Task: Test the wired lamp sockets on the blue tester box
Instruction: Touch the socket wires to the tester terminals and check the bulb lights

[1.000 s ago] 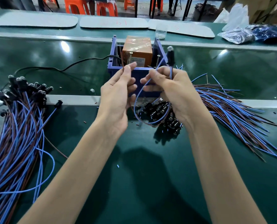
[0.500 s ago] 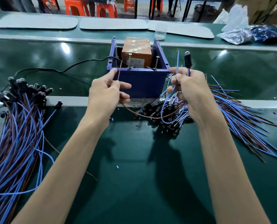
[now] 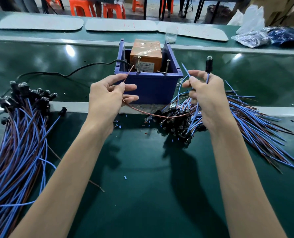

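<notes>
Grip of the left hand (image 3: 106, 98): thumb and forefinger pinched on a brown wire (image 3: 153, 115), the other fingers loosely spread. Grip of the right hand (image 3: 206, 97): fingers curled round the blue wire (image 3: 185, 71) of an upright lamp socket (image 3: 209, 65), which stands just above the knuckles with a clear bulb on top. Hidden: the right palm covers the place where the brown wire ends; whether its bare tip, just beyond the left grip, touches the left screw (image 3: 139, 64) cannot be told; the label on the orange block (image 3: 145, 54) is unreadable. Both forearms reach forward with wrists raised off the bench (image 3: 142, 186), the hands level and apart, the blue tester box (image 3: 151, 88) between and just beyond them. The open-topped box holds the orange block and two standing screws, the right screw (image 3: 167, 67) nearer the right grip; a black cable (image 3: 70, 73) enters on the left-grip side. Below the right grip lies a heap of wired sockets (image 3: 175, 124); well outside the left grip lies a second bundle (image 3: 19, 134), cut off by the frame edge
</notes>
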Demonstrator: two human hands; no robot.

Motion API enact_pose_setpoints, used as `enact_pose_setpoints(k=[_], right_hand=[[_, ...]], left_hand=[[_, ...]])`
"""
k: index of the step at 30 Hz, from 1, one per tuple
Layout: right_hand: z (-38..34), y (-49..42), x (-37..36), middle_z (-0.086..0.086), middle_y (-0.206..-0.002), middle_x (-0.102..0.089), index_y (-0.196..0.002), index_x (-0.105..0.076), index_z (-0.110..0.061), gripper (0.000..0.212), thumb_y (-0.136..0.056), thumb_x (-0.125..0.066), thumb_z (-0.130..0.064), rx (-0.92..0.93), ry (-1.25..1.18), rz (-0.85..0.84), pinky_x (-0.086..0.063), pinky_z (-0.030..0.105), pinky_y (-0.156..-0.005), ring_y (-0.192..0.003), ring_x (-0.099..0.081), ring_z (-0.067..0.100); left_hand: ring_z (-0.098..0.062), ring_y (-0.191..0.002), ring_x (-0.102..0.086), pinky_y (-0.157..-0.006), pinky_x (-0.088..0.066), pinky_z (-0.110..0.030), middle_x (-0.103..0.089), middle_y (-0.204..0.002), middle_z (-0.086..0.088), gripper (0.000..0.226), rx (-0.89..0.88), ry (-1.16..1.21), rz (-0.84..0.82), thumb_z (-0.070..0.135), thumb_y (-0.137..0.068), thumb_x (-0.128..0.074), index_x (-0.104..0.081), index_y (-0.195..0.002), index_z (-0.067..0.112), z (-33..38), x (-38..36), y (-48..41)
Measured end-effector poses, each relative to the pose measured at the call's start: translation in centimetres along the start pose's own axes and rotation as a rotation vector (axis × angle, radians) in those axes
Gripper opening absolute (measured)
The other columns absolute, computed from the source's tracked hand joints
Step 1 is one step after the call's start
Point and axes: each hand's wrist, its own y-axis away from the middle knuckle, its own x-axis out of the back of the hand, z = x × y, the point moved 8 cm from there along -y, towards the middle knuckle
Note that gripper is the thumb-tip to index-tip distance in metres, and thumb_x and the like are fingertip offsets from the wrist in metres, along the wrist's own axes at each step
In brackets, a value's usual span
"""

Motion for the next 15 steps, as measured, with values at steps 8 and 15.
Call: enact_pose_setpoints(k=[8, 15], right_hand=[[0.6, 0.3, -0.6, -0.006, -0.068, -0.069, -0.087, -0.066, -0.016, 0.024, -0.097, -0.047, -0.003, -0.019, -0.04, -0.019, -0.03, 0.01, -0.042, -0.043, -0.034, 0.002], [0.5, 0.3, -1.0, -0.006, -0.07, -0.07, -0.09, -0.066, -0.016, 0.025, -0.096, -0.046, -0.002, -0.01, -0.068, -0.058, -0.029, 0.009, -0.039, -0.042, -0.039, 0.0]], left_hand=[[-0.008, -0.056, -0.068, -0.054, -0.049, -0.011, -0.073, -0.068, 0.006, 0.019, 0.039, 0.061, -0.004, 0.003, -0.099, -0.047, -0.063, -0.104, 0.011, -0.9, 0.1, -0.3], [-0.009, -0.06, -0.069, -0.056, -0.049, -0.011, -0.074, -0.073, 0.006, 0.021, 0.044, 0.085, -0.041, 0.004, -0.1, -0.046, -0.064, -0.102, 0.014, -1.3, -0.3, -0.3]])
